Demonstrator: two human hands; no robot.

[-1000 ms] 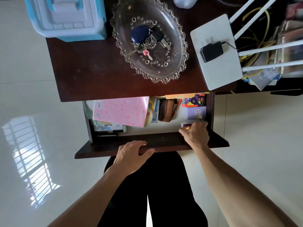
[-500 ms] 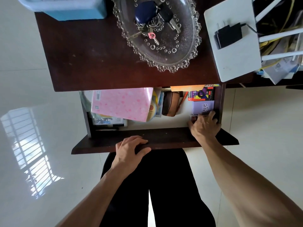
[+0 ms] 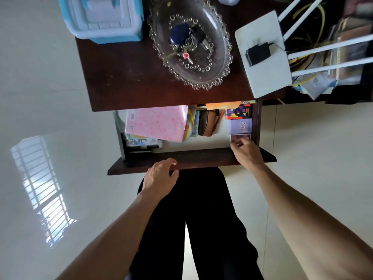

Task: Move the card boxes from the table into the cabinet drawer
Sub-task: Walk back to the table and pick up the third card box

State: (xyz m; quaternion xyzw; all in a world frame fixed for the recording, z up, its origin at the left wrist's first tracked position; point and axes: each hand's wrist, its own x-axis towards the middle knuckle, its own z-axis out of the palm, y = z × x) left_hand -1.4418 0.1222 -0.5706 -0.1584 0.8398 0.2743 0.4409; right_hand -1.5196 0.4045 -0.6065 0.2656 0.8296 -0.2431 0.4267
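The drawer (image 3: 181, 156) stands pulled out from under the desk (image 3: 129, 77), and three card boxes lie in a row along its right wall: a colourful red-and-black box (image 3: 238, 112) farthest from the drawer front, a lilac box (image 3: 241, 126) next, and a dark purplish box (image 3: 240, 137) nearest the front. The right hand (image 3: 247, 153) reaches over the drawer front with its fingertips (image 3: 237, 143) touching that nearest box; whether they grip it or merely press it flat I cannot tell, as the hand covers its near edge. The left hand (image 3: 160, 177) rests loosely curled on the drawer front, holding nothing but the wood — steadying it, by the look of things. Toward the drawer's left side lie a pink notebook (image 3: 156, 123) and a brown pouch (image 3: 206, 122). On the desk above the drawer I see a glass dish (image 3: 218, 73) with keys (image 3: 183, 41), a blue-and-white plastic case (image 3: 105, 17) and a white router (image 3: 262, 77) carrying a black plug, yet no card box anywhere on it. So I judge the moving all but finished — what seems left is to let go of the last box and push the drawer shut.
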